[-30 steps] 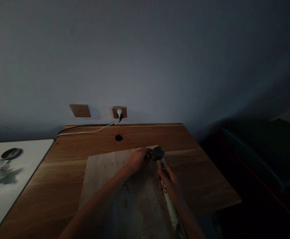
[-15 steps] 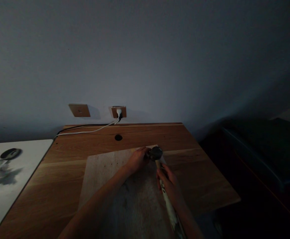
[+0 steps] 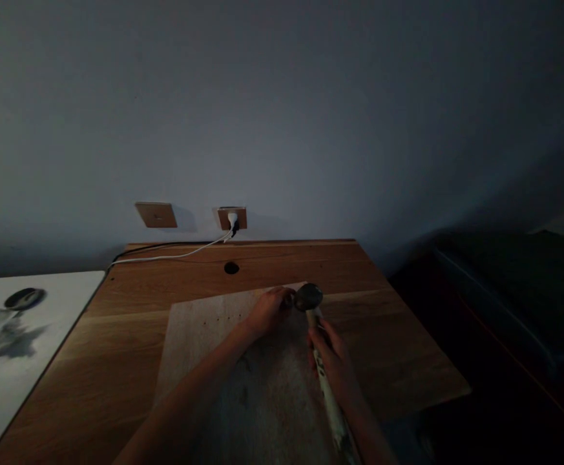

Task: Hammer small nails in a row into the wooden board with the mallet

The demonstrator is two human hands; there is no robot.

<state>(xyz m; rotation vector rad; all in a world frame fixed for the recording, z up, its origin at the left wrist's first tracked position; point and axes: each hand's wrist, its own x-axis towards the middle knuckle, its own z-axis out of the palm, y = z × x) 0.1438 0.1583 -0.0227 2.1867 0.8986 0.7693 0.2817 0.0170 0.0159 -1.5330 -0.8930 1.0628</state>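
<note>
My right hand (image 3: pixel 333 361) is wrapped round the pale, stained handle of a hammer (image 3: pixel 309 299), gripping it close to the dark metal head. The head sits just above the far edge of a light wooden board (image 3: pixel 204 329) lying on a brown wooden desk (image 3: pixel 156 284). My left hand (image 3: pixel 269 309) rests on the board right beside the hammer head, its fingers pinched together at a small thing I cannot make out. A row of small dark dots runs along the board's far edge.
A round cable hole (image 3: pixel 231 267) is in the desk near the wall. A white cable (image 3: pixel 175 255) runs to a wall socket (image 3: pixel 232 218); a second wall plate (image 3: pixel 156 214) is to its left. A white table (image 3: pixel 5 349) adjoins on the left, dark furniture (image 3: pixel 504 303) on the right.
The hammer head has shifted only slightly beside my left hand's fingers. Both hands stay at the same spot on the board's far edge.
</note>
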